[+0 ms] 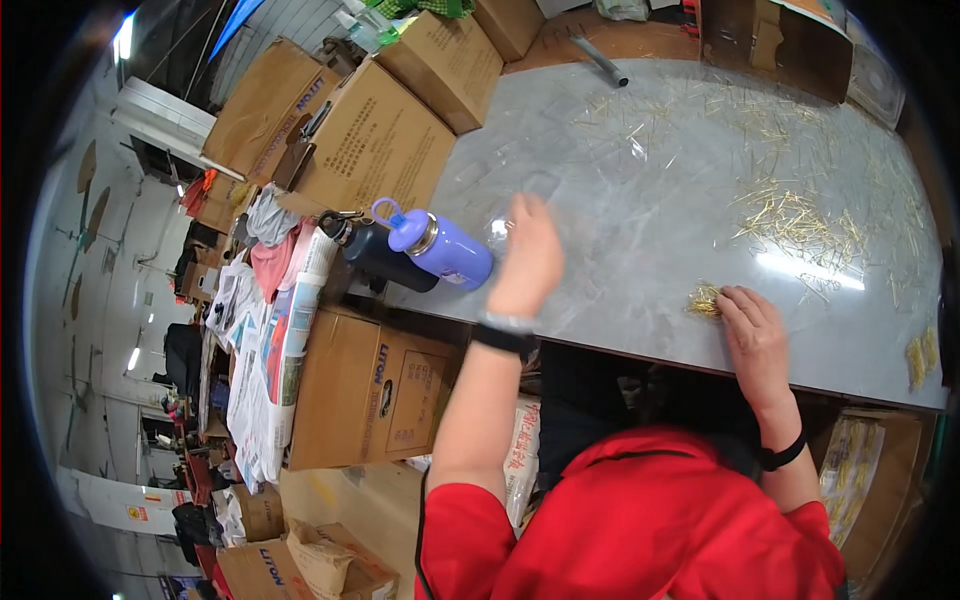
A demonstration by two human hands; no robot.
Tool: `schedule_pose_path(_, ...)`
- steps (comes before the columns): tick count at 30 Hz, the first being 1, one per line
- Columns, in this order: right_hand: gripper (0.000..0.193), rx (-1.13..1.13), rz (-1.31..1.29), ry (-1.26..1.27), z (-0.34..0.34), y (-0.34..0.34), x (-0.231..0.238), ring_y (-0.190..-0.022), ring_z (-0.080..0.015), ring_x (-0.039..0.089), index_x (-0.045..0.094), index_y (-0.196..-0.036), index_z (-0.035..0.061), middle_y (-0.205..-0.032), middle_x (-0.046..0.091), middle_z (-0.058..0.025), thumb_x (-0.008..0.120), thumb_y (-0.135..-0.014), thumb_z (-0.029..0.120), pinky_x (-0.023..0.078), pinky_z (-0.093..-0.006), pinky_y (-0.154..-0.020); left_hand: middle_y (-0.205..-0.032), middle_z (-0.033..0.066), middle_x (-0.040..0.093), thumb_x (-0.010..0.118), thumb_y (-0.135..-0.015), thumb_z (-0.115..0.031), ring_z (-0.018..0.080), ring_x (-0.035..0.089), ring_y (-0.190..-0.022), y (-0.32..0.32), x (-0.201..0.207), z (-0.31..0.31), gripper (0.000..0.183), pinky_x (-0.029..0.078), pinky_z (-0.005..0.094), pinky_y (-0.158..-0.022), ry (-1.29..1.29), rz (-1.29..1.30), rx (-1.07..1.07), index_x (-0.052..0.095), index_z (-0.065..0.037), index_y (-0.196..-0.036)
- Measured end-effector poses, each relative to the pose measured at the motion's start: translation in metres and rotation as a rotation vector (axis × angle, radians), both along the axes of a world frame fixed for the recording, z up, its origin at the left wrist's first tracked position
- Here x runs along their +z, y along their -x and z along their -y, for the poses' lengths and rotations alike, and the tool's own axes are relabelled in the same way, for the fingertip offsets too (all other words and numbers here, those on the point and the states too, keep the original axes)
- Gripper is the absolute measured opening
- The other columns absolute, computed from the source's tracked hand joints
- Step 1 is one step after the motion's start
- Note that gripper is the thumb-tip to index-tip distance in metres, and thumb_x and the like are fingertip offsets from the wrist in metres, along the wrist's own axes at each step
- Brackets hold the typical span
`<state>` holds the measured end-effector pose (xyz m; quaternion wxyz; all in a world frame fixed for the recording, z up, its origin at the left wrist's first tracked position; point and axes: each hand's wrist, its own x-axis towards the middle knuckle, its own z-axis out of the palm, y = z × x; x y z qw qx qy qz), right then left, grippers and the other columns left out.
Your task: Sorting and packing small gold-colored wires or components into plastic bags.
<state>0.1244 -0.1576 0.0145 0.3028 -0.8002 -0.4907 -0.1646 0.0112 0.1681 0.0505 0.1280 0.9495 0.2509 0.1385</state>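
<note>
My right hand (757,340) is near the front edge of the grey table (640,230). Its fingers are curled against a small bundle of thin gold-coloured metal pins (704,299), which sticks out past the fingertips. Farther left, my left hand (532,255) is over the tabletop just right of a purple bottle (455,252). It is smeared by motion, and whether anything is in its fingers cannot be made out. A heap of loose gold pins (800,225) lies beyond my right hand. Small gathered bundles of pins (920,360) rest at the right front edge.
A black bottle (385,258) lies beside the purple one. Cardboard boxes (370,140) line the table's left side. At the back lies a grey tube (600,62), with an open carton (775,50) at the back right. Below the right edge, a box (850,470) holds bagged gold pieces.
</note>
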Motion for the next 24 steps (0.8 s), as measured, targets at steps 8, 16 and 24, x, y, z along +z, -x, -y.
schedule_pose_path(8, 0.027, 0.031, -0.064, -0.081, -0.002, 0.002, -0.006, -0.114, -0.0315, 0.062, 0.068, -0.11, 0.0038, -0.117, 0.069, -0.0107, 0.067, -0.084, 0.001, 0.05, -0.0426, -0.095, -0.164, 0.0208, 0.023, 0.048, -0.099, -0.055, 0.0499, 0.024, -0.148, -0.044, 0.007, -0.039, 0.072, 0.021, 0.074, -0.11, 0.068, -0.433, 0.545, 0.026, -0.022, -0.16)
schedule_pose_path(16, 0.03, 0.017, -0.097, -0.103, 0.003, -0.002, -0.007, -0.114, -0.0308, 0.062, 0.067, -0.112, 0.0037, -0.117, 0.068, -0.0104, 0.064, -0.082, 0.0, 0.049, -0.0427, -0.096, -0.16, 0.0167, 0.031, 0.056, -0.098, -0.049, 0.0473, 0.03, -0.144, -0.043, -0.016, 0.045, 0.063, 0.021, 0.078, -0.107, -0.341, -0.382, 0.035, 0.038, -0.029, -0.155)
schedule_pose_path(24, 0.035, 0.005, -0.067, -0.063, 0.001, -0.002, -0.007, -0.113, -0.0303, 0.06, 0.065, -0.116, 0.0039, -0.115, 0.066, -0.0103, 0.063, -0.081, -0.001, 0.048, -0.0419, -0.097, -0.146, 0.0201, 0.048, 0.062, -0.089, -0.003, 0.0427, 0.04, -0.138, -0.019, 0.005, 0.082, 0.037, 0.022, 0.0646, -0.117, -0.42, -0.022, -0.275, 0.07, -0.017, -0.122)
